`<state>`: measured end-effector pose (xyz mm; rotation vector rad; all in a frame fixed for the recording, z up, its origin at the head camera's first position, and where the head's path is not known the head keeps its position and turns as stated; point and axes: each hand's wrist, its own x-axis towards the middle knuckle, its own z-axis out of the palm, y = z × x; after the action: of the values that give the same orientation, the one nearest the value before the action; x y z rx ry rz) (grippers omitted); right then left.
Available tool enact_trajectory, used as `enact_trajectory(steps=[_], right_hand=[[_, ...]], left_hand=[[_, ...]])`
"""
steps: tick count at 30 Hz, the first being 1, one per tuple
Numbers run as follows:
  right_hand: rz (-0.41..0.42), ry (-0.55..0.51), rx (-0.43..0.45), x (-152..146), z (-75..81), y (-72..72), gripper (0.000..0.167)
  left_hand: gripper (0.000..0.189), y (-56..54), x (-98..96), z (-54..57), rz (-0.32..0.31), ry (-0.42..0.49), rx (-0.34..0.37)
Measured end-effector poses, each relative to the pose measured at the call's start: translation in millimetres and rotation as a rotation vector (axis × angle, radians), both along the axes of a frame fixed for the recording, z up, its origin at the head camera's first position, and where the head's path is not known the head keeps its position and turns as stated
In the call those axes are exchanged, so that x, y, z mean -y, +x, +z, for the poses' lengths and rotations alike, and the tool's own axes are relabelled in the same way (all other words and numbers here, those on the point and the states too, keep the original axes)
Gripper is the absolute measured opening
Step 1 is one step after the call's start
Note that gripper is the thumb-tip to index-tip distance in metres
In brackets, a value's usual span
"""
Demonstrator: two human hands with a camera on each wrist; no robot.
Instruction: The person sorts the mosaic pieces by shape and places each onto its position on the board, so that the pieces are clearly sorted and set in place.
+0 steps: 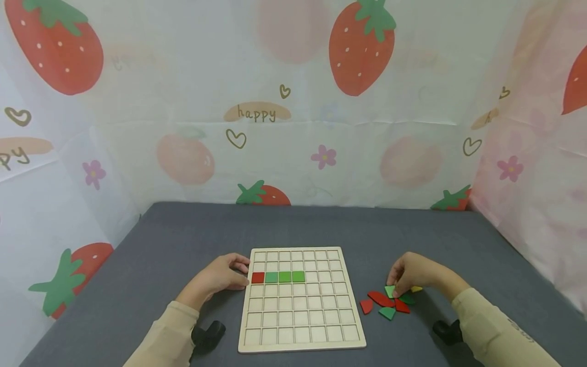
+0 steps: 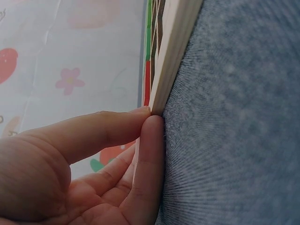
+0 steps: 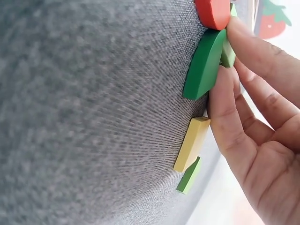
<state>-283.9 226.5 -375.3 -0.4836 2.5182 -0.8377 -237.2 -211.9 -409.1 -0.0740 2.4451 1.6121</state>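
Observation:
A pale wooden grid board (image 1: 300,304) lies flat on the dark grey cloth. One of its upper rows holds a red square (image 1: 258,278) at the left end, followed by three green squares (image 1: 285,277). My left hand (image 1: 222,275) holds the board's left edge, thumb and finger meeting there in the left wrist view. Right of the board, my right hand (image 1: 415,271) reaches down into a small group of coloured pieces. Its thumb and fingers pinch a light green piece (image 3: 228,54), partly hidden behind a dark green curved piece (image 3: 204,68).
Around the right hand lie several red pieces (image 1: 380,299), a teal-green piece (image 1: 387,313) and a yellow piece (image 3: 192,143). Black straps (image 1: 208,336) show at both wrists. A strawberry-print curtain (image 1: 293,163) borders the table's back and sides.

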Motion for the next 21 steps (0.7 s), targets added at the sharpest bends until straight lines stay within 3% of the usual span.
enact_trajectory(steps=[10, 21], right_hand=[[0.029, -0.083, 0.051, -3.0, -1.9, 0.3, 0.016], [0.012, -0.104, 0.027, -7.7, 2.5, 2.3, 0.011]], left_hand=[[0.053, 0.4, 0.6, -0.7, 0.002, -0.015, 0.004], [0.052, -1.0, -1.2, -0.2, 0.011, -0.006, 0.013]])
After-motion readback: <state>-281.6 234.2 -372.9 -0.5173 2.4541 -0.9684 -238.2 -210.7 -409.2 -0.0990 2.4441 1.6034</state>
